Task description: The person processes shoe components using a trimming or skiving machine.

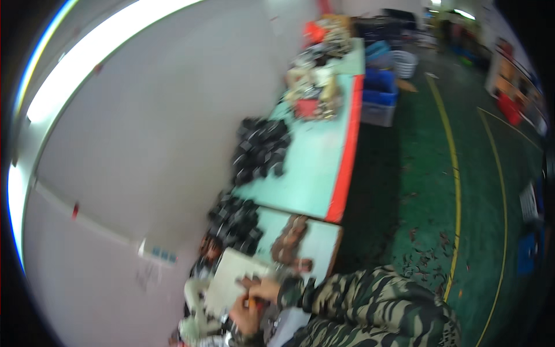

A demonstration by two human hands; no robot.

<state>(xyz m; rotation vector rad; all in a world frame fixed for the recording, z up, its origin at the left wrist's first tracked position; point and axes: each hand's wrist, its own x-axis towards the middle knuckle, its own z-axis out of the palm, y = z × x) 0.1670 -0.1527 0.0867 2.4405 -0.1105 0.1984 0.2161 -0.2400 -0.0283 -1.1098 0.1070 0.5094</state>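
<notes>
Cream-coloured flat board (231, 279) lies at the desk's (312, 168) near end, both hands (257, 301) on its lower edge, fingers' closure blurred beyond telling; black parts (261, 147) remain heaped beyond.

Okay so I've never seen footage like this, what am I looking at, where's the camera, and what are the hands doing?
There is no machine here. The one picture comes from a wide fisheye camera worn on a person's head, so straight edges bend and the view is tilted and blurred.

At the bottom you see the person's camouflage sleeves. Both hands meet low in the picture: the right hand and the left hand are at a pale flat sheet, with something small and orange between them. The blur hides exactly which hand grips what.

A long bench with a pale green top and a red edge runs away along the white wall. On it lie heaps of small black parts, a brown heap and, farther off, mixed clutter. Blue crates stand on the green floor beside it.
</notes>
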